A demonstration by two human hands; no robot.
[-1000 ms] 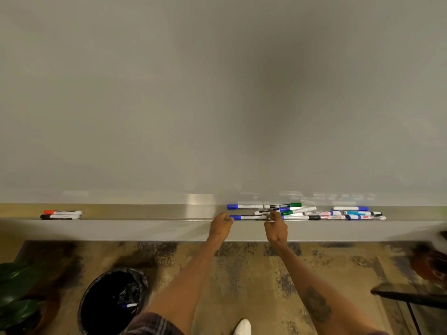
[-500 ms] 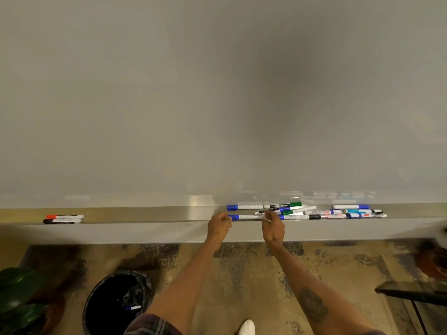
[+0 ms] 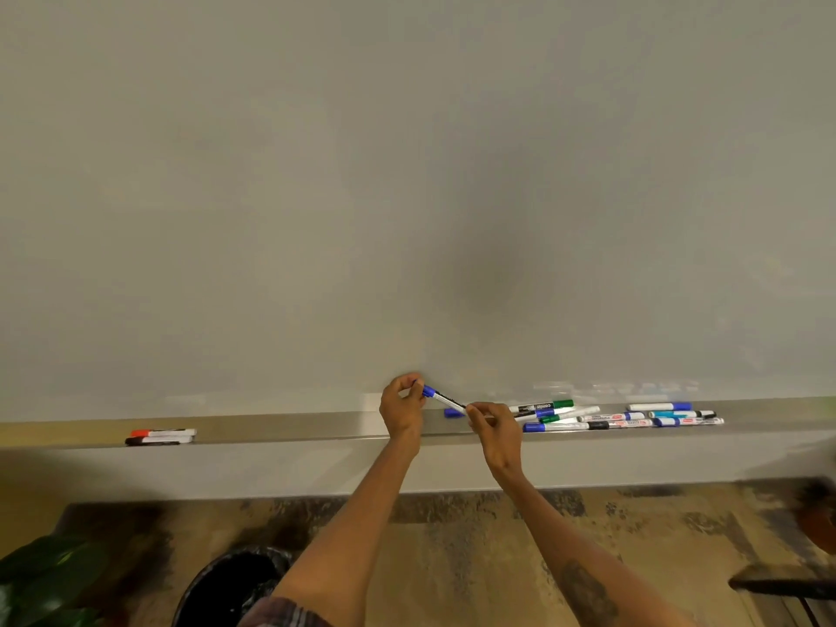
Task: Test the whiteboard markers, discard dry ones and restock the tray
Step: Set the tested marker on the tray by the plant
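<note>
A blue-capped whiteboard marker is lifted above the metal tray, tilted down to the right. My left hand pinches its blue cap end. My right hand pinches the other end of its white barrel. Another blue-capped marker lies in the tray just behind it. To the right lies a heap of several markers with blue, green, black and teal caps. A red marker and a black marker lie together at the tray's far left. The blank whiteboard fills the view above.
A black-lined waste bin stands on the floor below my left arm. Green plant leaves show at the bottom left. A dark piece of furniture juts in at the bottom right.
Both hands were at the tray's front edge on a blue-capped marker. They have since lifted it up off the tray, and it now hangs between them, cap end higher.
</note>
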